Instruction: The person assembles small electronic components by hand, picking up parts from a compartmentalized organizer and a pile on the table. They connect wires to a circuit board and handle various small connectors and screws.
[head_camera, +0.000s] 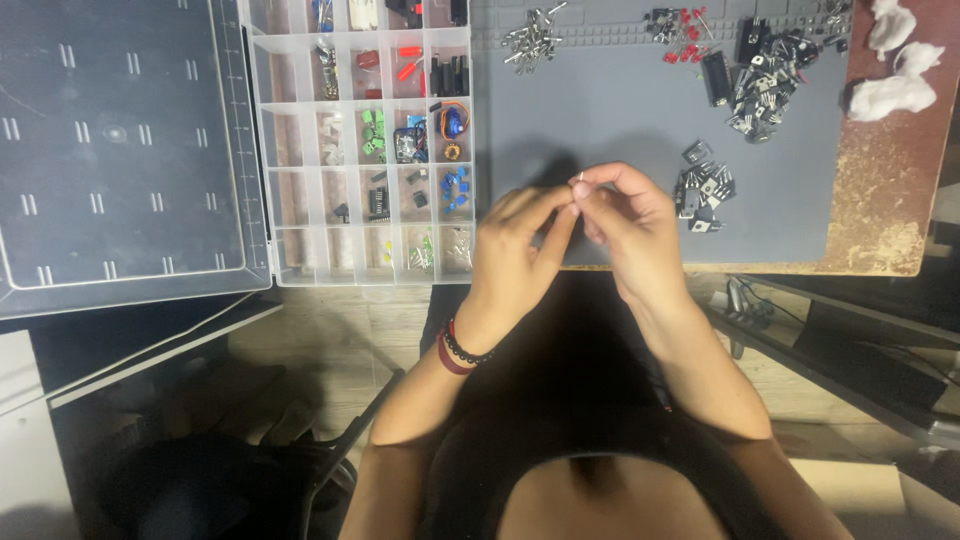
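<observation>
Both hands pinch one tiny metal part above the near edge of the grey mat.

The left hand (515, 245) and right hand (625, 225) meet fingertip to fingertip, well above the grey mat (640, 120), near the middle of its near edge. Between the fingertips sits a small silvery component (579, 179), too small to identify; the right thumb and forefinger are closed on it, and the left fingers touch it from the other side. A beaded bracelet (462, 350) circles the left wrist. On the mat: a heap of black parts (703, 188) just right of the hands, a larger black heap (765, 85) toward the far right corner, metal pins (530, 42) and red LEDs (685, 35) along the far edge. White cotton wads (895, 65) lie past the right edge. An open compartment box (360, 140) adjoins the mat's left edge.
</observation>
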